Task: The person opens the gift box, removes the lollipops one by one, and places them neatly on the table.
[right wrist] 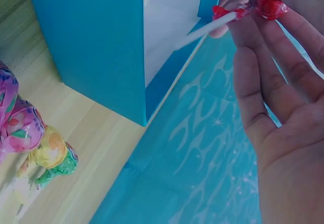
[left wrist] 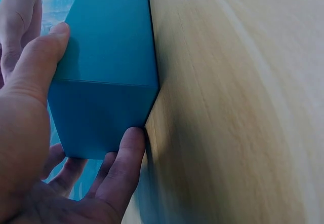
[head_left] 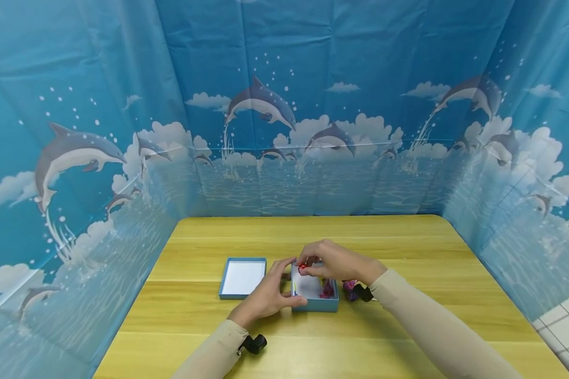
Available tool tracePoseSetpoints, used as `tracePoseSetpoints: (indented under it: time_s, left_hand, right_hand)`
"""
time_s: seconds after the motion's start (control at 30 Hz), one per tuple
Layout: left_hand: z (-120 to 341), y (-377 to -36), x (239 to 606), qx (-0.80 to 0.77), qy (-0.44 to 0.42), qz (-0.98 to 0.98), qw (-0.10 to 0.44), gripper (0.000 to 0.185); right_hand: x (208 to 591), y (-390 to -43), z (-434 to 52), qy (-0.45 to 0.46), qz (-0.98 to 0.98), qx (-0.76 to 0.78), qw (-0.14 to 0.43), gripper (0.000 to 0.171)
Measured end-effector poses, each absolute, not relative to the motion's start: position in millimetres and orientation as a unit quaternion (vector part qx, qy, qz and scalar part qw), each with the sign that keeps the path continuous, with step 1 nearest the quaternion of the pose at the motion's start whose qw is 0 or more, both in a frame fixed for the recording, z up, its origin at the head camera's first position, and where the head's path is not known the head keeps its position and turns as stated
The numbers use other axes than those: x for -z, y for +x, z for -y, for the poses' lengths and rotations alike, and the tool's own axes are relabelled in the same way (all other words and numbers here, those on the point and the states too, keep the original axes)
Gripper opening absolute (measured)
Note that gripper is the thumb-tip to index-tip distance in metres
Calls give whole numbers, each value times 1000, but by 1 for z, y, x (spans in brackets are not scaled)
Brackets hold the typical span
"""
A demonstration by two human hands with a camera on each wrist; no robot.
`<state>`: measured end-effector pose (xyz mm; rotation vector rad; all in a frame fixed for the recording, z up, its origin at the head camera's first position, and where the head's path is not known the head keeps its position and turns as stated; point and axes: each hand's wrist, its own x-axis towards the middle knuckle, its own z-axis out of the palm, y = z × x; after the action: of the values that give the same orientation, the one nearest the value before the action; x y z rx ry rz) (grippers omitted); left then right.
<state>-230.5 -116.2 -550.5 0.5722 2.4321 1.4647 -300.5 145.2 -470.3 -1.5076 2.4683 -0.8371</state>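
Right hand [head_left: 334, 261] grip pinches red lollipop [right wrist: 263, 1] above box [head_left: 314, 295]; left hand [head_left: 267, 295] clasps box. Loose pinch risks dropping it outside.

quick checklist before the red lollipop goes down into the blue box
1. Right hand has the red lollipop: ok, fingers pinch it by the wrapped head, stick pointing toward the box.
2. Blue box steadied: ok, left hand holds its near corner, thumb and fingers on the outer walls.
3. Box open: ok, the lid lies apart on the table, to the left.
4. Room inside: cannot tell exactly; white floor shows, with a pink wrapped sweet already in.
5. Lollipop above the opening: ok in the head view.
6. Loose lollipops outside the box: ok, they lie clear on its right.
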Motion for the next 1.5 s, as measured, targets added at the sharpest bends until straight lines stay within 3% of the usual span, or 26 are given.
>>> tracePoseSetpoints:
  time_s: [0.47, 1.3, 1.5]
  left_hand:
    - [116, -232, 555, -493, 200, -839, 117, 108]
    - [115, -230, 551, -474, 200, -849, 118, 115]
    - [113, -231, 550, -482, 197, -845, 121, 114]
  right_hand:
    - [475, -303, -171, -473, -835, 279, -19, 18]
    - [505, -319, -243, -380, -875, 291, -71, 20]
    - [510, -323, -261, -343, -893, 284, -59, 17]
